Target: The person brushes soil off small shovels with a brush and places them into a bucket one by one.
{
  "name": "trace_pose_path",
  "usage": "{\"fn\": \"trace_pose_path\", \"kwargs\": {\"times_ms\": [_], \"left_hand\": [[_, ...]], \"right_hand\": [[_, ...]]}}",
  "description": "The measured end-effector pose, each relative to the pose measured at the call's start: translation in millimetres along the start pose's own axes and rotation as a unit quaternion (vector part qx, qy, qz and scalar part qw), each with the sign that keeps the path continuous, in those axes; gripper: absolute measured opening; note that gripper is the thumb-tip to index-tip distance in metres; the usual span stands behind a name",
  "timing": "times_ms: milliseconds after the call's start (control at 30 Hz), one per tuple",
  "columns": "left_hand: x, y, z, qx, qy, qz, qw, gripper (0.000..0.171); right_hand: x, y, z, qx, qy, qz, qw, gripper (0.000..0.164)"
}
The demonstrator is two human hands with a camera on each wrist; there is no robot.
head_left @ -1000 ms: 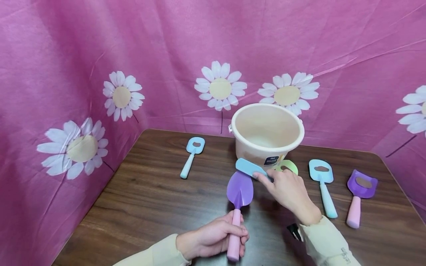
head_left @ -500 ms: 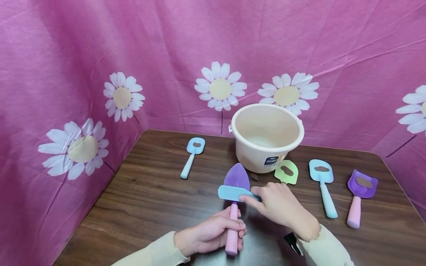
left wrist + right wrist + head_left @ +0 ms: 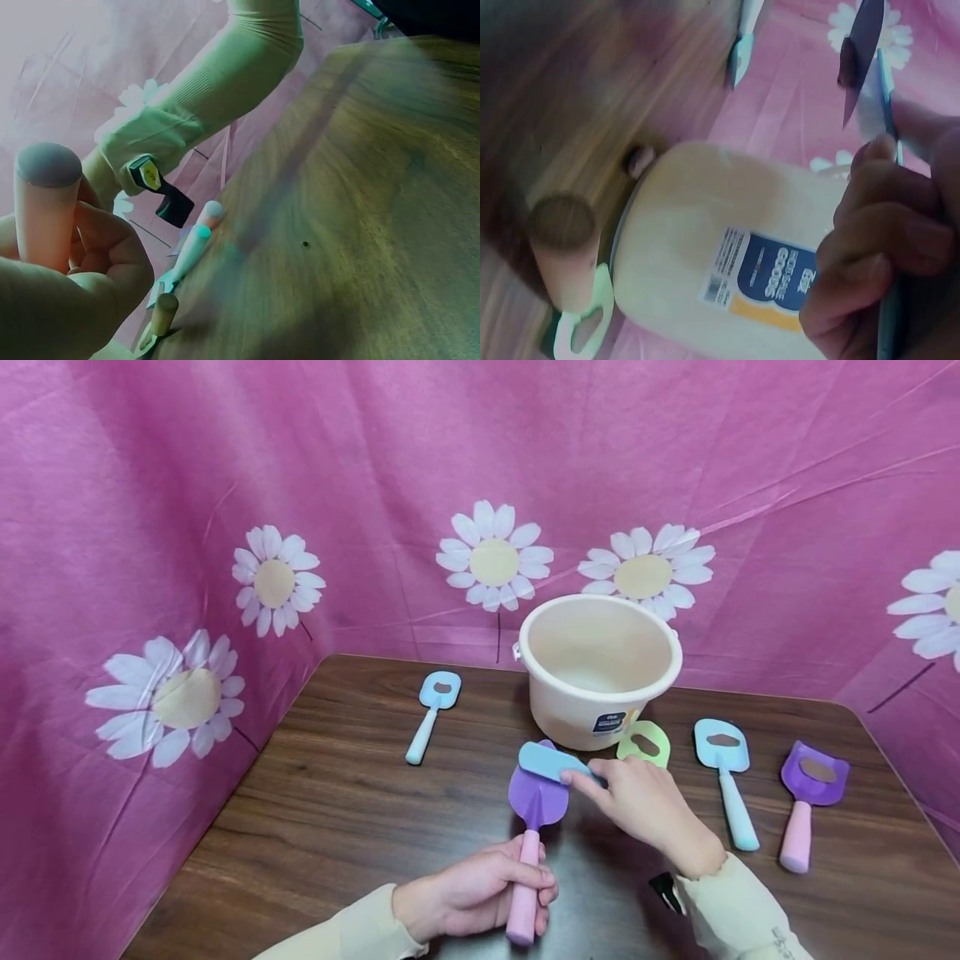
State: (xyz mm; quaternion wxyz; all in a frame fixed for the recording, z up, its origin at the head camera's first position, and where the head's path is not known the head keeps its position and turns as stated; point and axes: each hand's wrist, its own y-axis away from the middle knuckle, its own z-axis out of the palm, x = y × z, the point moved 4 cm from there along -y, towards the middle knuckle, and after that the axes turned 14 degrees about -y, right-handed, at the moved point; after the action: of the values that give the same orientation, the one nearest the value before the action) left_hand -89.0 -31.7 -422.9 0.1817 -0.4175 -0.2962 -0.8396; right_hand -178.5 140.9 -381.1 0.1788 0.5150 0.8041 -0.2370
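Note:
My left hand (image 3: pixel 491 887) grips the pink handle of a purple-bladed trowel (image 3: pixel 542 802), its blade pointing away from me. The handle end (image 3: pixel 46 210) stands up from the curled fingers in the left wrist view. My right hand (image 3: pixel 648 797) holds a light-blue, flat-headed brush (image 3: pixel 546 762) across the upper part of the blade. In the right wrist view a thin blue edge and a pale strip lie against the purple blade (image 3: pixel 864 56), with the fingers (image 3: pixel 885 232) curled round the brush handle. The brush hides part of the blade.
A cream bucket (image 3: pixel 577 714) stands behind the hands. At its foot lies a green-headed tool (image 3: pixel 643 745), its handle hidden behind my right hand in the head view. Blue tools lie left (image 3: pixel 427 727) and right (image 3: pixel 735 802), with a purple scoop (image 3: pixel 806 793) further right.
The brush has swept from beyond the trowel's tip down to the blade's base, then back up to the upper blade. The trowel has tilted slightly; my left hand keeps its grip.

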Motion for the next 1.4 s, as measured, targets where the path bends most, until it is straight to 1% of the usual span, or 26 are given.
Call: {"fn": "trace_pose_path", "kwargs": {"times_ms": [133, 200, 233, 300, 367, 467, 533, 567, 667, 833, 1067, 1267, 1400], "left_hand": [[-3.4, -1.5, -1.3, 0.000, -0.003, -0.003, 1.0000, 0.020], [-4.6, -2.0, -2.4, 0.001, -0.004, -0.002, 1.0000, 0.020], [-4.7, -2.2, -3.1, 0.003, -0.004, 0.000, 1.0000, 0.021], [-4.4, -2.6, -4.5, 0.006, -0.003, 0.004, 1.0000, 0.021], [-3.7, -2.9, -5.7, 0.010, -0.002, 0.008, 0.9999, 0.021], [-2.3, -2.5, -6.7, 0.012, -0.006, 0.011, 0.9998, 0.021], [-1.9, -1.6, -7.0, 0.014, -0.009, 0.012, 0.9998, 0.020], [-1.8, -1.1, -7.1, 0.015, -0.009, 0.013, 0.9998, 0.020], [-1.9, -0.5, -7.4, 0.017, -0.007, 0.015, 0.9997, 0.021], [-0.2, -2.2, -6.7, 0.018, -0.003, 0.021, 0.9996, 0.021], [2.3, -2.7, -3.7, -0.005, 0.003, 0.023, 0.9997, 0.022], [-1.4, -2.2, -1.5, -0.026, -0.004, 0.011, 0.9996, 0.022], [-3.9, -3.6, -2.6, -0.021, 0.001, 0.003, 0.9998, 0.021]], "right_hand": [[6.1, -1.6, -5.2, 0.022, 0.036, 0.023, 0.999, 0.051], [5.6, -1.6, -7.6, 0.030, 0.044, 0.022, 0.998, 0.051], [4.2, -1.4, -8.4, 0.031, 0.041, 0.015, 0.999, 0.050], [-2.0, 0.3, -8.9, 0.018, 0.021, -0.009, 1.000, 0.048], [-12.0, 3.1, -7.5, -0.007, 0.004, -0.048, 0.999, 0.046], [-30.5, 8.6, -3.9, -0.051, -0.006, -0.102, 0.993, 0.042], [-40.0, 11.3, -2.3, -0.064, 0.003, -0.119, 0.991, 0.039], [-42.8, 12.3, -2.0, -0.067, 0.007, -0.120, 0.990, 0.039], [-44.5, 13.4, -2.4, -0.064, 0.014, -0.114, 0.991, 0.040], [-33.7, 12.8, -3.6, -0.062, 0.004, -0.099, 0.993, 0.045], [-17.8, 10.5, -1.3, -0.067, -0.013, -0.064, 0.996, 0.046], [-3.0, 4.5, -3.1, -0.047, -0.006, -0.034, 0.998, 0.049], [9.0, -2.2, -5.6, -0.023, 0.015, -0.002, 1.000, 0.049]]}}
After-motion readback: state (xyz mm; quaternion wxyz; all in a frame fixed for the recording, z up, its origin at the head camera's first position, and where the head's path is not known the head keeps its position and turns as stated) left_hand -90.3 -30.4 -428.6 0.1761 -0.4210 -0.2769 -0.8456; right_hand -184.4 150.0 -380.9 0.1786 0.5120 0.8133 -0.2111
